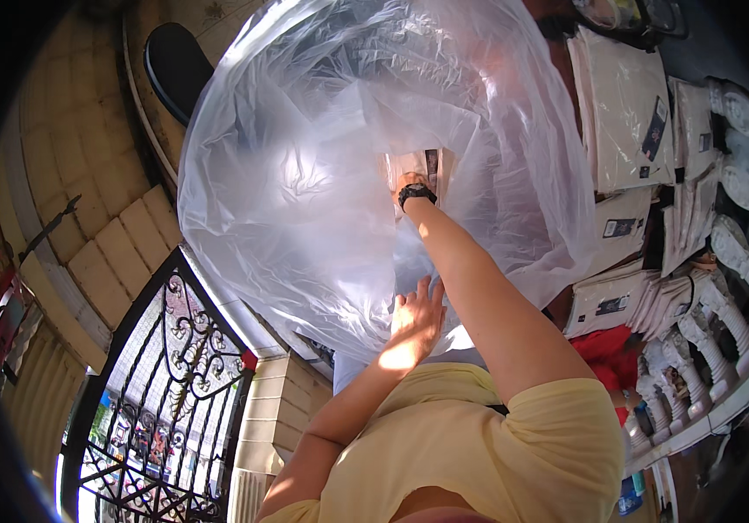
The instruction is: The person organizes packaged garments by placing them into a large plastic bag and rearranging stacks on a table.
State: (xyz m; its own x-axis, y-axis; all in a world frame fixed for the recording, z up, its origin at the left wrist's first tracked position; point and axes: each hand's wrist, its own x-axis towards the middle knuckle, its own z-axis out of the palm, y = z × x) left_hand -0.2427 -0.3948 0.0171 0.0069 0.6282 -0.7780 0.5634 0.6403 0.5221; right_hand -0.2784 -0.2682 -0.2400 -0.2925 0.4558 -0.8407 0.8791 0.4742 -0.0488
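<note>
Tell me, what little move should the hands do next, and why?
Perhaps the right hand should settle the pale packet flat: that hand is right at it, inside the big see-through bag, while the left hand is at the bag's near side.

The bag (331,200) is milky white — the shirt (461,431) pale yellow.

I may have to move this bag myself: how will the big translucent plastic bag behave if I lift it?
The plastic bag will probably be floppy, since its sides crumple and fold. Its film looks thin, so it may tear if yanked. The packet by the right hand seems inside, so the lower part could drag.
</note>
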